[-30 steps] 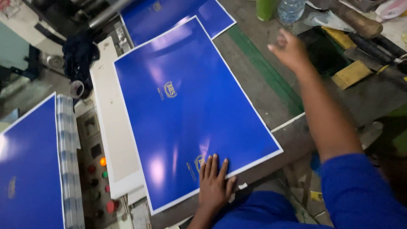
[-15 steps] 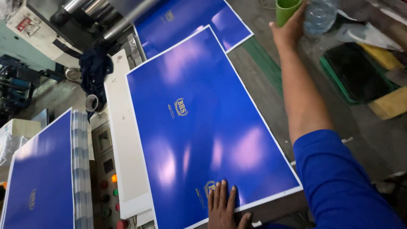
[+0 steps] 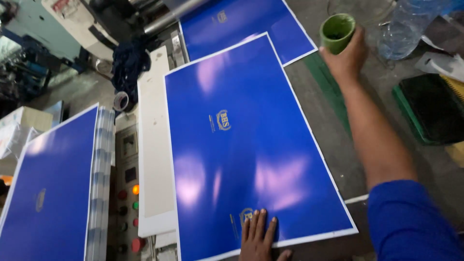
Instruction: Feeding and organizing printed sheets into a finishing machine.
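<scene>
The right hand point(image 3: 345, 55) is wrapping its fingers around a small green plastic cup point(image 3: 337, 32), gripping it by the side wall with the open mouth tilting toward the camera; what is inside is too dark to tell. The left hand point(image 3: 258, 239) is lying flat, fingers spread and straight, pressing on the near edge of a large glossy blue printed sheet with a thin white border point(image 3: 251, 140); it is gripping nothing.

That sheet is the landmark. It is lying flat and square on the work surface, its laminated face throwing back soft pinkish glare, small gold emblems showing at its middle and near edge. The cup is being held just beyond the sheet's far right corner, off the sheet. As a judgement, the sheet is already laid out and steadied, and nothing is yet touching its face besides the left palm.

Beyond the sheet's far edge, a second blue glossy sheet point(image 3: 241, 24) is coming off a metal roller. Left of the sheet, a white slab point(image 3: 154, 159) is bordering it, then a control panel with coloured buttons point(image 3: 128, 193), then a thick stack of like blue sheets point(image 3: 53, 183). Right of the sheet, past the bare grey tabletop point(image 3: 333, 145), a dark green tray point(image 3: 430, 108) is sitting; a clear crinkled plastic bottle point(image 3: 406, 26) is standing near the cup.
</scene>
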